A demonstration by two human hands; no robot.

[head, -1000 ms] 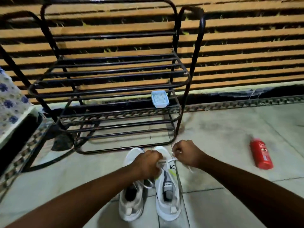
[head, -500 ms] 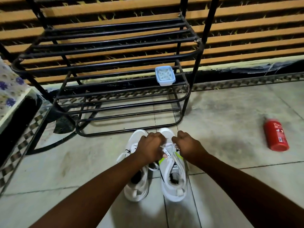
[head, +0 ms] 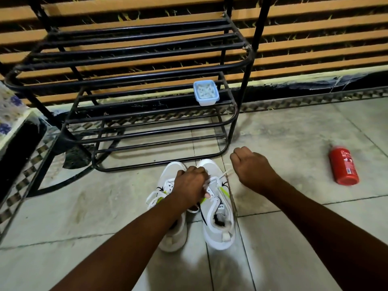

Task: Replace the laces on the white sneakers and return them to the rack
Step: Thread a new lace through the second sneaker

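Two white sneakers stand side by side on the tiled floor, toes toward the black metal rack. The right sneaker has yellow-green accents and a white lace running out to the right from its eyelets. My right hand is fisted on that lace's end, up and right of the shoe. My left hand rests on the right sneaker's tongue area, fingers closed on the lacing. The left sneaker is partly hidden under my left forearm.
A small blue-rimmed plastic box sits on the rack's middle shelf at the right. A red canister lies on the floor to the right. A slatted wall stands behind the rack; a floral-covered edge is at the left.
My right hand has moved away to the right and up, drawing the lace out from the shoe. My left hand stays on the right sneaker. The camera has dipped closer.
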